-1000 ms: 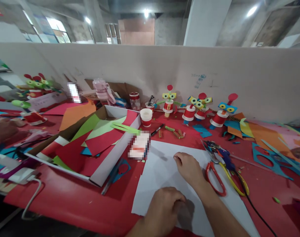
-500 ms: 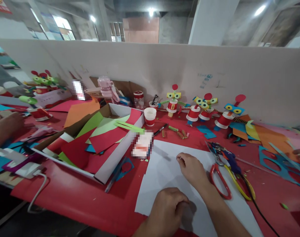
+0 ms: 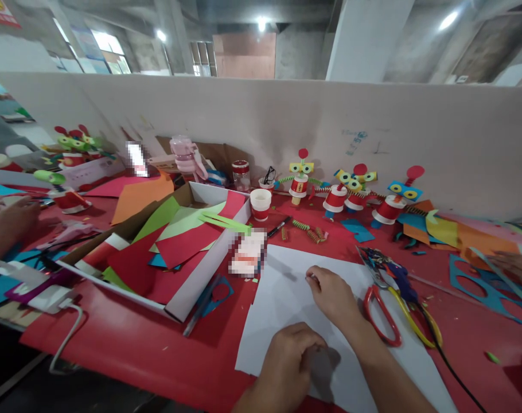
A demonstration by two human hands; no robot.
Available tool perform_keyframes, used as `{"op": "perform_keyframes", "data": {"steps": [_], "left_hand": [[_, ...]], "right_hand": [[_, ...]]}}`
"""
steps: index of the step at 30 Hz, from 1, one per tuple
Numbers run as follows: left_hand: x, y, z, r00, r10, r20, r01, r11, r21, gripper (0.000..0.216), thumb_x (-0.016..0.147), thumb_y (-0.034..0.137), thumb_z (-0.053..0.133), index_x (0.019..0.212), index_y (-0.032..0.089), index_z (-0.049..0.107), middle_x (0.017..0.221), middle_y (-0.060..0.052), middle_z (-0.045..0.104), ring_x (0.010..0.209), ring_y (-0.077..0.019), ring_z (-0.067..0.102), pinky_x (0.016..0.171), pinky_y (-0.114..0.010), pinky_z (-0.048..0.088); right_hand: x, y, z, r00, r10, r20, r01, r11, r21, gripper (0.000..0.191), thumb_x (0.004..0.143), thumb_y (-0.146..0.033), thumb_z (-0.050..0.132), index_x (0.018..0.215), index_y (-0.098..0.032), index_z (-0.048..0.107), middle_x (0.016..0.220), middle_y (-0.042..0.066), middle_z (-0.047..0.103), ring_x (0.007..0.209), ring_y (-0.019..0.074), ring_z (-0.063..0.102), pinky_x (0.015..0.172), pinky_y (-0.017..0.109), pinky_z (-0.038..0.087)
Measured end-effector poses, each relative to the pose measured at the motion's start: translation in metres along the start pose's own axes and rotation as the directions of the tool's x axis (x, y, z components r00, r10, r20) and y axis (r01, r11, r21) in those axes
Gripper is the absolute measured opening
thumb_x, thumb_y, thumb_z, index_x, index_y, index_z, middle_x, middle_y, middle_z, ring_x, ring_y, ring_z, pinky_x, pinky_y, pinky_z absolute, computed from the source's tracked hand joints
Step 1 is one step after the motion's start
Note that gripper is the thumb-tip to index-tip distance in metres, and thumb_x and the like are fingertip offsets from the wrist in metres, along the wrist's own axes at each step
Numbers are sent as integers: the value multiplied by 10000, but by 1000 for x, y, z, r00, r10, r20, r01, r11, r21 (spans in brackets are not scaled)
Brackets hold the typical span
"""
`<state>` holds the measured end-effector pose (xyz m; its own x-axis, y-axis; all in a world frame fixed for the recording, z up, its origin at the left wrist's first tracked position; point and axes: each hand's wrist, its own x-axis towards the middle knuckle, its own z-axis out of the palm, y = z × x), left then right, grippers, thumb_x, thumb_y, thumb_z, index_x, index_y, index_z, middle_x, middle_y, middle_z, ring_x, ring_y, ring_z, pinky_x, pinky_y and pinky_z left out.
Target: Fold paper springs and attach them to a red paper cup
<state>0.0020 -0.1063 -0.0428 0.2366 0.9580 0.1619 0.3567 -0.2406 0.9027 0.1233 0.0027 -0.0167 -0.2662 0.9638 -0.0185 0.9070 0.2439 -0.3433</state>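
Note:
A large white sheet point(image 3: 282, 304) lies on the red table top in front of me. Over its near part is my left hand point(image 3: 290, 358), fingers curled in and pointing right; its palm side is hidden. Farther up the sheet rests my right hand point(image 3: 332, 295), closed, with thumb and forefinger drawn together at the left. Whether either hand holds something small cannot be made out. Just right of my right forearm lie red-and-yellow-handled scissors point(image 3: 384, 315), partly on the sheet, and a dark blue corded tool point(image 3: 402, 281) beside them.
Left stands an open white box point(image 3: 192, 287) of coloured paper, with a blurred phone point(image 3: 248, 252) beside it. Behind are a paper cup point(image 3: 261, 205), a black marker point(image 3: 279, 227), coiled paper springs point(image 3: 302, 225) and several cup figures point(image 3: 299, 186). Other people's hands show at both sides.
My hands keep nearly the same pose; the left has shifted slightly upward. At the right edge, another person's hand has come further into view.

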Motion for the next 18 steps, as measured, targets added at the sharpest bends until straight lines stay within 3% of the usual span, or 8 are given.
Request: {"op": "perform_keyframes", "data": {"steps": [6, 13, 18], "left_hand": [[0, 2, -1, 998, 53, 22, -54, 998, 18, 526, 572, -72, 411, 904, 195, 720, 874, -37, 705, 807, -167, 644, 729, -246, 466], [1, -8, 7, 996, 89, 33, -92, 988, 126, 478, 511, -42, 447, 819, 200, 721, 819, -36, 701, 757, -183, 649, 679, -260, 463], [4, -11, 12, 995, 101, 22, -102, 990, 97, 501, 488, -44, 433, 810, 206, 724, 815, -17, 721, 757, -162, 663, 682, -238, 460]], "right_hand": [[-1, 1, 0, 1000, -2, 1, 2, 1000, 25, 174, 897, -195, 450, 947, -219, 614, 926, 29, 696, 821, 177, 623, 624, 260, 314], [-1, 0, -2, 1000, 8, 9, -8, 999, 40, 171, 894, -187, 454, 938, -225, 615, 898, 23, 695, 780, 160, 619, 619, 253, 313], [1, 2, 1, 1000, 21, 9, -21, 999, 45, 168, 894, -192, 451, 928, -222, 613, 889, 26, 694, 765, 162, 619, 602, 250, 303]]}}
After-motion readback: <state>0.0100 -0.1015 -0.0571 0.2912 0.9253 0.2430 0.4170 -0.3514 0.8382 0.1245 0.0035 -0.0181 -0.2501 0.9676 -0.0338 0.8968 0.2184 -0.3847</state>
